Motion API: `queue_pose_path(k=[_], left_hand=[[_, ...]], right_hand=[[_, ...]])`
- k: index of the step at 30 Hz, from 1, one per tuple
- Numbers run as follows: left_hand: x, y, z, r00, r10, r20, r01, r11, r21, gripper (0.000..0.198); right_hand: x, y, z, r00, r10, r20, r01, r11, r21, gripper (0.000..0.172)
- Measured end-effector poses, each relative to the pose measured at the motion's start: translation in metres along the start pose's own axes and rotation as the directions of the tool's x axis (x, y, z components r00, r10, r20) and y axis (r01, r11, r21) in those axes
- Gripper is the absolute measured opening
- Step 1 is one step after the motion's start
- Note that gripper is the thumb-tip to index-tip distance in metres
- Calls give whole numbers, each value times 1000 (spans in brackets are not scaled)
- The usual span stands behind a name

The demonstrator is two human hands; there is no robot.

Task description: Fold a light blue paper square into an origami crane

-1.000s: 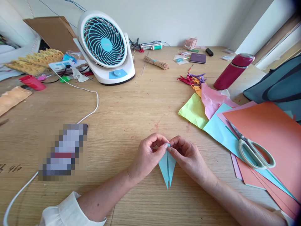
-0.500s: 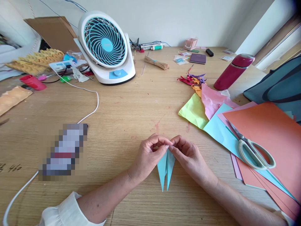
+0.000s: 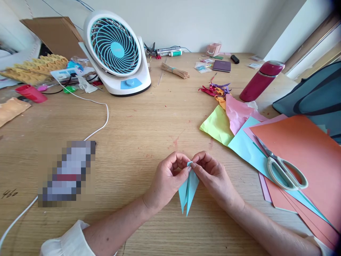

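Note:
Between my two hands is a folded piece of light blue paper (image 3: 191, 188), narrow, with two long points hanging toward me and a slit between them. My left hand (image 3: 169, 174) pinches its upper end from the left, thumb in front and fingers curled behind. From the other side, my right hand (image 3: 213, 174) grips the same end between thumb and forefinger. A small blue tip of the paper shows above the thumbs. The paper's back side is hidden by my fingers.
Scissors (image 3: 286, 172) lie on coloured sheets (image 3: 314, 149) at right, near crumpled green paper (image 3: 218, 124). A red flask (image 3: 262, 81) and a blue bag (image 3: 314, 94) stand behind. A fan (image 3: 130, 76) stands back left; a blurred-out device (image 3: 69, 172) and white cable (image 3: 105, 121) lie left.
The thumbs have shifted a little apart at the paper's upper end, so its tip now shows between them. The whole view has moved slightly, with things sitting further left.

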State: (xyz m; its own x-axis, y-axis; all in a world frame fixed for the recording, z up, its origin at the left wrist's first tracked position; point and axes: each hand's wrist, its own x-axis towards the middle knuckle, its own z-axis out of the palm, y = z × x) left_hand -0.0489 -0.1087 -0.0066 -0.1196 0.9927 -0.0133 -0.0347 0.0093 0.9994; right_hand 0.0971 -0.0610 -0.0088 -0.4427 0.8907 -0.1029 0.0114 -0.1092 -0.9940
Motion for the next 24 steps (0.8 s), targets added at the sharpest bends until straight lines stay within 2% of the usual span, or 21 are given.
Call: queue_pose_path(k=[7,15,20,24], left_hand=[[-1,0,0,999,22,27,-22,1000,-12,5],[0,1,0,999,20,44,-17,998,-63,9],[0,1,1,999,-41,13,41,998,-39,10],[0,-3,0,999,-33,-20,33,999,3,6]], right_hand=[[2,0,-1,1000,23,0,-23,1000,18,30],[2,-1,-1,999,-36,-27,36,999,-3,26],[1,-1,0,997,-75,-31,75,997,0,24],[-1,-4,0,999,-32,14,31,999,23,25]])
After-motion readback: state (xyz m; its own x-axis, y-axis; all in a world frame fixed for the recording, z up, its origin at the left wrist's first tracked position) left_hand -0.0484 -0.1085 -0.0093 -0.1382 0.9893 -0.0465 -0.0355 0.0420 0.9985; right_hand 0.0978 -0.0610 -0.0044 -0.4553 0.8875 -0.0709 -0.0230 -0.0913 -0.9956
